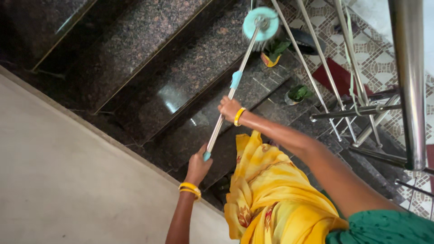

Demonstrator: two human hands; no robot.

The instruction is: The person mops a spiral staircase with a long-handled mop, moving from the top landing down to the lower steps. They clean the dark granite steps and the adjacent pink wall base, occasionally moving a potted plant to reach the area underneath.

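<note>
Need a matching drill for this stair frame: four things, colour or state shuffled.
1. mop head
2. mop pole
3. stair treads
4. railing

a. dark speckled stone
b. shiny metal beside the stairs
c. round, teal, low on the stairs
d. gripped by left hand and right hand

Pairs: 1-c, 2-d, 3-a, 4-b

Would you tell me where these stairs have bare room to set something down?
The granite steps between the wall and the mop head lie bare. By the steel railing it is crowded: two potted plants and the posts.
</note>
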